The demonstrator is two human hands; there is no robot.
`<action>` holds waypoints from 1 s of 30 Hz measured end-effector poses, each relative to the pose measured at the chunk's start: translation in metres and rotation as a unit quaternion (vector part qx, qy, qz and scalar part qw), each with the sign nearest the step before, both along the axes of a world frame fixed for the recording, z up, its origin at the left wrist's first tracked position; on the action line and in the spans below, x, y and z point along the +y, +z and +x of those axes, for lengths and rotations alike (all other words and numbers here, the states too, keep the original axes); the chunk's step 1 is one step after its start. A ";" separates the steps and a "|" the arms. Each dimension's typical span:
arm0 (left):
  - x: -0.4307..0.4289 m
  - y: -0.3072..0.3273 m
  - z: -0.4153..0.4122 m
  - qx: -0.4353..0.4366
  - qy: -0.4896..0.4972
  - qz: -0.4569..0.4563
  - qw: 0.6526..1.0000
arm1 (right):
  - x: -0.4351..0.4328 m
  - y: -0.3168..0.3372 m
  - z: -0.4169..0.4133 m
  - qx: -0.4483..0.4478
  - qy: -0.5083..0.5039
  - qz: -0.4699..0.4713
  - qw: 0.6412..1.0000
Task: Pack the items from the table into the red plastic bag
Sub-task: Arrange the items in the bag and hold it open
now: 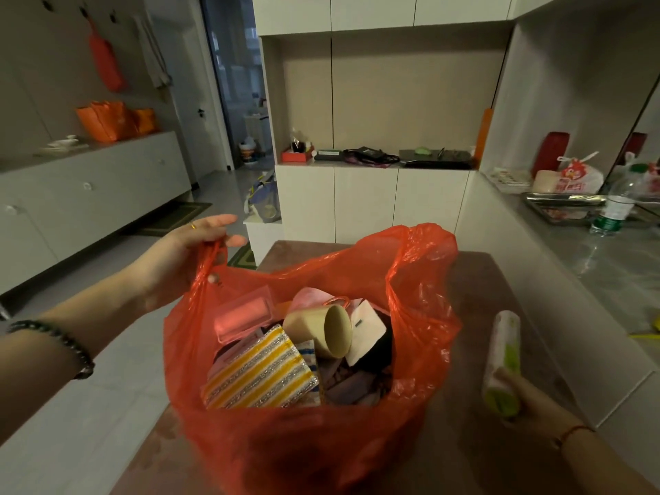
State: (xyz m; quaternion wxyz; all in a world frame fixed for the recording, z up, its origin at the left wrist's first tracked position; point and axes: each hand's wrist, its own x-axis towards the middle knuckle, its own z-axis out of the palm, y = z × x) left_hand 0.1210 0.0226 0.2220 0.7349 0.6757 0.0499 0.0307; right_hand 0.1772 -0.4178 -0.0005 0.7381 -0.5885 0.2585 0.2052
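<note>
Red bag [293, 441] in left hand [194, 244]; roll [501, 366], perhaps tissue, in right hand [532, 401].

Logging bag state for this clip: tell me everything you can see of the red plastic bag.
The red plastic bag is thin, translucent, crinkled film with two loop handles. It stands on the brown table, mouth wide open. The left hand holds up its left handle; the other handle stands free. Inside lie a striped yellow pouch, a beige cup on its side, a pink case and more. The right hand holds a white-and-green roll outside it.
</note>
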 end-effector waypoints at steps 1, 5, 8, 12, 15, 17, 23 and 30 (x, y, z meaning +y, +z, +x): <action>0.001 0.000 -0.001 0.000 -0.002 0.006 1.000 | 0.004 0.018 -0.001 -0.017 -0.040 0.078 0.996; 0.002 0.004 -0.009 -0.003 -0.006 0.011 1.000 | 0.022 0.103 -0.008 -0.153 -0.052 0.145 0.976; 0.004 0.007 -0.017 -0.005 -0.002 0.012 1.000 | 0.043 0.174 -0.028 -0.292 0.041 0.051 0.954; 0.011 0.013 -0.026 -0.017 0.016 0.020 1.000 | 0.081 0.244 -0.058 -0.409 0.162 -0.065 0.896; 0.021 0.018 -0.031 -0.027 0.033 -0.002 0.999 | 0.117 0.257 -0.077 -0.454 0.260 -0.156 0.838; 0.027 0.022 -0.035 -0.024 0.046 -0.013 0.999 | 0.135 0.252 -0.081 -0.449 0.339 -0.272 0.781; 0.046 0.024 -0.050 -0.004 0.065 -0.008 0.998 | 0.162 0.206 -0.051 -0.423 0.447 -0.540 0.575; 0.038 0.031 -0.051 0.006 0.003 0.002 1.000 | 0.214 0.175 0.008 -0.477 0.459 -0.601 0.447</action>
